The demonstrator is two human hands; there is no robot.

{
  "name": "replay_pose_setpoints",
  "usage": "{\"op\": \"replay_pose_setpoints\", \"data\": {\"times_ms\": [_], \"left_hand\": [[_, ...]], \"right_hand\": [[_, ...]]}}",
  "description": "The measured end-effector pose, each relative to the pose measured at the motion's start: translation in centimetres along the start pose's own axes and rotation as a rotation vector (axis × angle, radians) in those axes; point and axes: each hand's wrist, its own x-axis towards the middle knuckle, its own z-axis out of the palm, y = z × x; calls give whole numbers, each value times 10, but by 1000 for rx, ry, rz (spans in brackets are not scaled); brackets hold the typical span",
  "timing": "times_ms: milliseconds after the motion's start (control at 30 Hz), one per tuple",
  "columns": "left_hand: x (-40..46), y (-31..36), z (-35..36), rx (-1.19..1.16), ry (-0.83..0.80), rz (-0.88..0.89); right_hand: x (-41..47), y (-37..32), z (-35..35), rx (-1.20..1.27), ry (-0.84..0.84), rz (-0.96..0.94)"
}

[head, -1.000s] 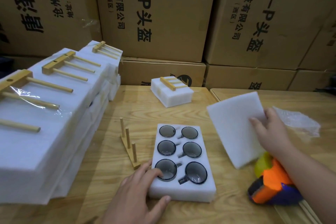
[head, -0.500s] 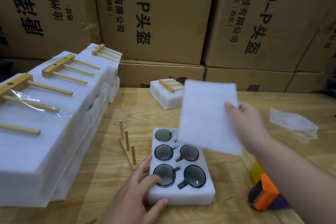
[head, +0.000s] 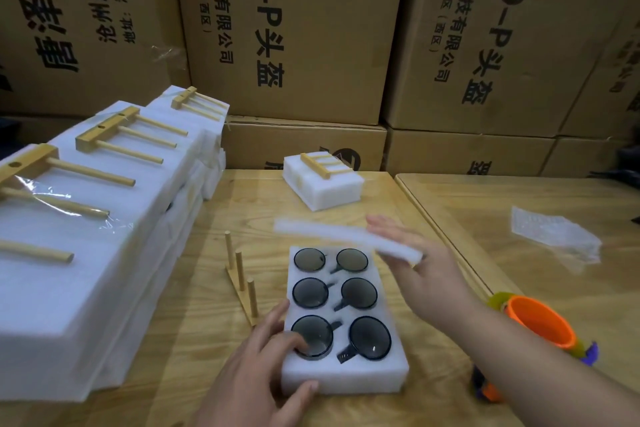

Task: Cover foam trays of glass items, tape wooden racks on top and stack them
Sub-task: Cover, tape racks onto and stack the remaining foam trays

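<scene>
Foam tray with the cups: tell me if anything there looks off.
Nothing looks damaged. All six glass cups sit in the foam tray. The foam cover sheet is tilted above its far end, held by the right hand.

Foam sheet (head: 346, 239) is swung down from upright to near-flat by right hand (head: 420, 274), now held just above foam tray (head: 346, 378), far end.

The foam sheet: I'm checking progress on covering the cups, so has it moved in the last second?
Yes. The foam sheet in the right hand swung left from beside the foam tray and now hangs nearly flat over its far cups.
</scene>
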Motion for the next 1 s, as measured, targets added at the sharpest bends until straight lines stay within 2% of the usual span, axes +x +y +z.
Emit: {"op": "replay_pose_setpoints", "data": {"times_ms": [100, 300, 433, 600, 733, 800, 900, 1000], "left_hand": [[1, 1, -2, -73, -2, -80], [-1, 2, -2, -69, -44, -188], [2, 2, -3, -45, -76, -183], [2, -2, -2, -27, -101, -146], [2, -3, -1, -1, -113, -100], [2, -4, -1, 22, -125, -69], [2, -5, -3, 18, -135, -40], [3, -3, -6, 1, -141, -36]], "right_hand": [[-13, 10, 4, -59, -193, 18], [-26, 18, 5, 47, -261, 190], [-31, 20, 4, 0, -346, 220], [-27, 25, -4, -197, -537, 239], [-18, 23, -2, -159, -430, 347], [-17, 21, 7, -195, -387, 334], [-26, 28, 21, -240, -418, 350], [-31, 32, 30, -196, -380, 387]]}}
